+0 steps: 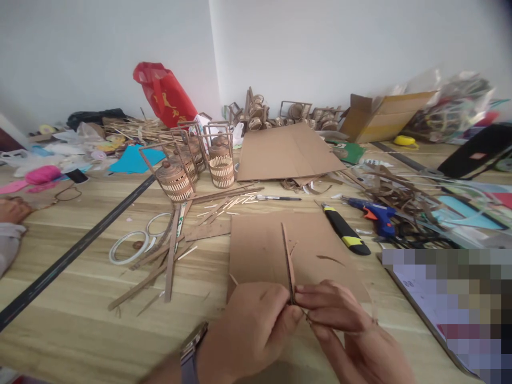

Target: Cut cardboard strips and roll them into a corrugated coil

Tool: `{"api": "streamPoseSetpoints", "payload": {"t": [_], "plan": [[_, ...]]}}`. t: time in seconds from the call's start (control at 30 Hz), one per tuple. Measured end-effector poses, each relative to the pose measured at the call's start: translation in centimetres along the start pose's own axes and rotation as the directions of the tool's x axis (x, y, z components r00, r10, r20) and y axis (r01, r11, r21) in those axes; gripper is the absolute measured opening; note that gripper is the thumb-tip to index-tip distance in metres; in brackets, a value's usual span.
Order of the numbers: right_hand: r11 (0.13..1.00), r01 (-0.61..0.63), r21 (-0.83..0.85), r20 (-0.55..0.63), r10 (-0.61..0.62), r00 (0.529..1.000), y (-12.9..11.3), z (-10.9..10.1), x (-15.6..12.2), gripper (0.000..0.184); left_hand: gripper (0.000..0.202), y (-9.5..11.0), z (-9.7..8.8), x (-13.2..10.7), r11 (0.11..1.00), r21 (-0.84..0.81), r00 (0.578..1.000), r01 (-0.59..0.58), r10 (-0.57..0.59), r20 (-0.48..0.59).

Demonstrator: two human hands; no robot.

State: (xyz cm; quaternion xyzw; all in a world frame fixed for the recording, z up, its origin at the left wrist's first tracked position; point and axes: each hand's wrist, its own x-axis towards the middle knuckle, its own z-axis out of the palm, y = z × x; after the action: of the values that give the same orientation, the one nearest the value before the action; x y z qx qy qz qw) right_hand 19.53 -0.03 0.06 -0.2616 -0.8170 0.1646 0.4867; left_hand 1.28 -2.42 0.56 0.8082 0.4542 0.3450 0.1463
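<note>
My left hand [262,314], with a watch [194,341] on its wrist, is closed round the lower end of a narrow cardboard strip [288,256]. The strip points away from me, over a flat cardboard sheet [256,240]. My right hand [340,320] pinches the same end from the right, its fingers and thumb closed. A thin sliver shows between the two hands; its kind is too small to tell. Beyond the sheet's right edge lies a black and yellow utility knife [344,229], with a blue glue gun [376,213] beside it.
Small lidded baskets [176,178] with tall handles stand at centre left. Tape rolls [128,247] and cardboard strips [170,261] lie left of the sheet. A long dark bar [80,250] crosses the table. At far left rests another person's hand [14,209]. A tablet [424,314] lies right.
</note>
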Motion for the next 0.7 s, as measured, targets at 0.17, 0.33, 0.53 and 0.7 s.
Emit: {"api": "streamPoseSetpoints", "payload": {"t": [0.17,0.33,0.53,0.7], "plan": [[0.989,0.03,-0.147,0.015,-0.028,0.999,0.2,0.2,0.1,0.016,0.041,0.5,0.6,0.0,0.994,0.096,0.999,0.044,-0.044,-0.001],[0.988,0.008,-0.156,-0.016,-0.01,1.0,0.6,0.3,0.0,0.013,0.04,0.5,0.4,-0.3,0.979,0.201,1.0,-0.011,0.009,0.011],[0.948,-0.255,0.188,0.017,0.256,0.966,0.5,-0.2,0.4,0.018,0.046,0.1,-0.7,-0.3,0.988,0.105,0.992,-0.111,0.104,0.069],[0.904,-0.301,0.303,0.005,0.314,0.95,0.0,-0.3,0.8,0.019,0.052,0.0,-0.8,-0.1,0.992,0.08,0.994,-0.099,0.095,0.051]]}}
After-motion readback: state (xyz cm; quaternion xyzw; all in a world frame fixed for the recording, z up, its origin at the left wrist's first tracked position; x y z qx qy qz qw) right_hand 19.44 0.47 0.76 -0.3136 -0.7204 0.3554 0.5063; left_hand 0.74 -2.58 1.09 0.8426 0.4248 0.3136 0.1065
